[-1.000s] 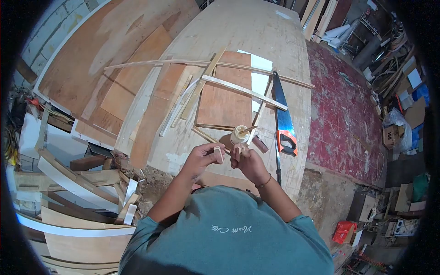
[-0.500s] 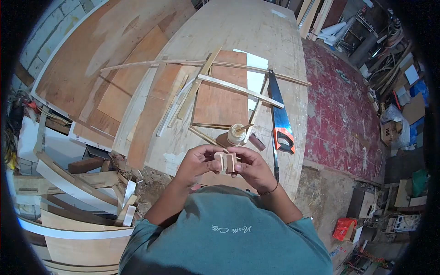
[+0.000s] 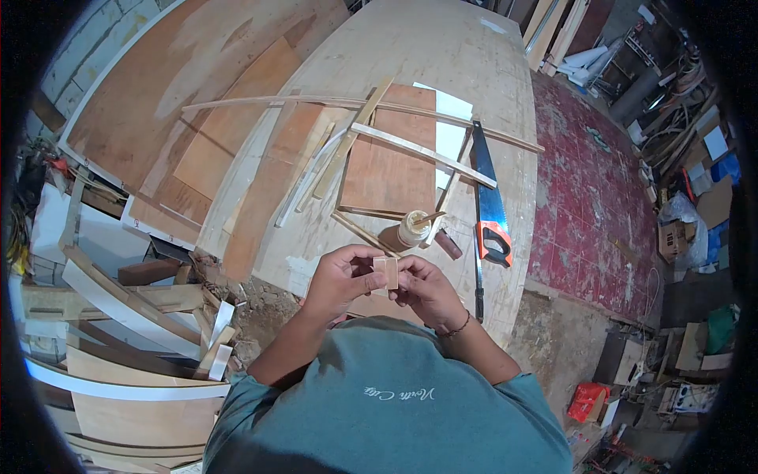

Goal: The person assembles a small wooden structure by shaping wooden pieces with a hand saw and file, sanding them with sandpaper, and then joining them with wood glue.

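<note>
Close in front of my chest, my left hand (image 3: 341, 280) pinches a small light wooden block (image 3: 380, 270) between thumb and fingers. My right hand (image 3: 433, 295) grips a second small wooden block (image 3: 392, 274). The two blocks sit side by side with their faces together; whether they are joined cannot be seen. Just beyond the hands, an open jar (image 3: 412, 230) of pale paste stands on the worktable (image 3: 505, 308) with a stick in it. A small dark brown piece (image 3: 448, 245) lies right of the jar.
A handsaw (image 3: 489, 186) with an orange and black handle lies on the right of the table. Thin wooden strips (image 3: 422, 148) cross over a reddish plywood panel (image 3: 395, 174) and a white sheet (image 3: 452, 126). Curved wooden parts (image 3: 130, 296) are stacked at the left.
The two small blocks, apart with a gap between them before, are now brought together. My right hand has moved slightly left and lower, and the view has shifted a little.
</note>
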{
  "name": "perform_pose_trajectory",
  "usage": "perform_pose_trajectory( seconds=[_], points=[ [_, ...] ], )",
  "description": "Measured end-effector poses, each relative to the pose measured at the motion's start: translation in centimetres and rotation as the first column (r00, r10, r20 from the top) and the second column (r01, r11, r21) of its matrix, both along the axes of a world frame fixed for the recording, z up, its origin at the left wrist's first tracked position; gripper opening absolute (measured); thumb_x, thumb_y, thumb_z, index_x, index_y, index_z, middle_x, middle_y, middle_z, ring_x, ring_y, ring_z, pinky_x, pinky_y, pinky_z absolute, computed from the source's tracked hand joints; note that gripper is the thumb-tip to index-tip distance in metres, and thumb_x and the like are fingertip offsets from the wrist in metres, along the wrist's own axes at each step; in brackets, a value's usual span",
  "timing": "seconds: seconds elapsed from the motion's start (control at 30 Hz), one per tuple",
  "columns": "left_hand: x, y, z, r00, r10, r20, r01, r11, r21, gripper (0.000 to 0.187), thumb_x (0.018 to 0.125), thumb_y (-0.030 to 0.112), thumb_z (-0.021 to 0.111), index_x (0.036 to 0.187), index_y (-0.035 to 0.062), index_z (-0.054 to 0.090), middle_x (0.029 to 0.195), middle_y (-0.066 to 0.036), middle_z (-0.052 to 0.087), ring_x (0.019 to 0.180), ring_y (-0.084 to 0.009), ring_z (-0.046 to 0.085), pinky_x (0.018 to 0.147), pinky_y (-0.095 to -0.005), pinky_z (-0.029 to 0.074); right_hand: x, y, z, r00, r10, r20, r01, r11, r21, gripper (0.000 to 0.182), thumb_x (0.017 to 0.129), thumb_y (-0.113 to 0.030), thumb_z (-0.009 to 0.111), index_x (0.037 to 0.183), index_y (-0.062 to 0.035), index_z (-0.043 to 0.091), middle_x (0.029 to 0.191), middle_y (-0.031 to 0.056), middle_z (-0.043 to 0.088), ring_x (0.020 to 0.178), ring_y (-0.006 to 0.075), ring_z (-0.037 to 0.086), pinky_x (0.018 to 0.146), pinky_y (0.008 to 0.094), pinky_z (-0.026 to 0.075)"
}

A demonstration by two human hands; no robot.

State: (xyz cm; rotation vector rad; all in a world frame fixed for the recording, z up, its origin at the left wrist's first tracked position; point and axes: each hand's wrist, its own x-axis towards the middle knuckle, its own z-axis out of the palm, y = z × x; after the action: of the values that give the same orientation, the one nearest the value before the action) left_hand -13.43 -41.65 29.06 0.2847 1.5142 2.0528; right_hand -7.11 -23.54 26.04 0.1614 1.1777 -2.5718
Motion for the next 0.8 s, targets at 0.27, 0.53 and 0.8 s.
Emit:
perform_pose_trajectory(
  seconds=[0.27, 0.53, 0.8],
  points=[
    [0.0, -0.1, -0.1, 1.0, 0.005, 0.018, -0.004, 1.0, -0.03, 0.036, 0.077, -0.001, 0.072, 0.109, -0.003, 0.055, 0.089, -0.007, 0.063, 0.076, -0.0082, 0.058, 0.067, -0.0212, 0.048, 0.0, -0.3, -0.2, 1.0, -0.003, -0.023, 0.004, 0.999, 0.054, 0.019, 0.09, -0.017, 0.061, 0.105, -0.0065, 0.055, 0.09, 0.002, 0.061, 0.074, 0.0115, 0.06, 0.06, 0.0236, 0.045],
    [0.1, -0.3, -0.6, 0.999, 0.034, -0.042, -0.035, 0.999, -0.04, 0.041, 0.076, -0.002, 0.072, 0.11, -0.0019, 0.051, 0.09, -0.008, 0.061, 0.08, -0.0091, 0.058, 0.07, -0.0223, 0.048, 0.0, -0.8, 0.8, 0.9, -0.051, -0.432, 0.278, 0.831, 0.481, 0.049, 0.081, -0.018, 0.071, 0.123, -0.0036, 0.049, 0.098, 0.0037, 0.058, 0.091, 0.0127, 0.054, 0.07, 0.0253, 0.042],
    [0.0, -1.1, 0.8, 0.993, -0.046, 0.108, 0.043, 0.999, 0.033, 0.041, 0.076, 0.001, 0.072, 0.112, -0.0015, 0.053, 0.091, -0.008, 0.061, 0.081, -0.011, 0.059, 0.068, -0.0243, 0.05, 0.2, -0.6, 1.0, 0.872, 0.023, -0.489, 0.245, 0.844, 0.478, 0.063, 0.075, -0.015, 0.074, 0.129, -0.0041, 0.044, 0.1, 0.0063, 0.058, 0.093, 0.0151, 0.056, 0.078, 0.027, 0.045]
  ],
)
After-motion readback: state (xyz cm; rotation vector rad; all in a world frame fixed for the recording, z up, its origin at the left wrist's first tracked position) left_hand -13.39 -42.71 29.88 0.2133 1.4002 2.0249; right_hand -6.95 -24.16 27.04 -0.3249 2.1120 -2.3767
